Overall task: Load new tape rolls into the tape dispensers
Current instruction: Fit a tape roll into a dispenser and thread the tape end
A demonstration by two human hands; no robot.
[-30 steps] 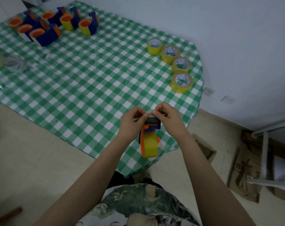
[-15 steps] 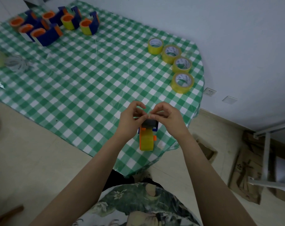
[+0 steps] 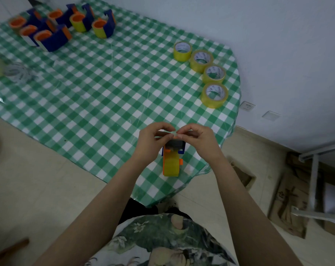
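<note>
A blue and orange tape dispenser (image 3: 172, 158) with a yellow roll in it stands near the front edge of the green checked table (image 3: 97, 96). My left hand (image 3: 152, 140) and my right hand (image 3: 198, 139) meet just above its blade end. Both pinch the clear loose end of the tape (image 3: 172, 133) between thumb and fingertips. Several new yellow tape rolls (image 3: 214, 95) lie in a row at the table's right side. Several other dispensers (image 3: 55, 37), some with rolls in them, stand at the far left corner.
Crumpled clear tape and an empty core (image 3: 17, 72) lie at the table's left edge. A white wall with a socket (image 3: 248, 106) is to the right. Flattened cardboard (image 3: 289, 200) and a metal frame (image 3: 314, 169) sit on the tiled floor at right.
The dispenser, held up in front of the table edge a second ago, now rests on the table. Both hands have risen slightly and pinch the tape end above it.
</note>
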